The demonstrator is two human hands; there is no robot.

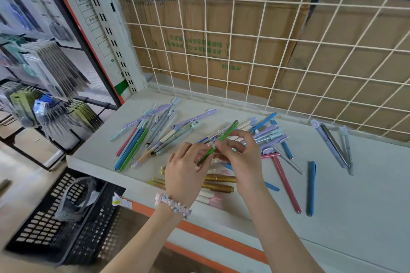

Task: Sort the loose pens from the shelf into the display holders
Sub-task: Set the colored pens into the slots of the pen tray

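Note:
Both hands meet over the middle of the white shelf (355,195) on one green pen (229,131). My left hand (185,170) pinches its lower end and my right hand (241,153) pinches its middle; the pen slants up to the right. Loose pens lie all round: a pile of blue, green, pink and lilac pens (142,139) to the left, lilac and blue pens (269,134) behind my right hand, gold pens (218,183) under my wrists, a pink pen (286,184) and a blue pen (311,188) to the right. No display holder is in view.
A white wire grid (244,51) backed by cardboard closes the shelf's rear. Three lilac and grey pens (335,144) lie at the far right. A black plastic crate (66,224) stands on the floor at lower left. Hanging packaged goods (44,95) fill the rack on the left.

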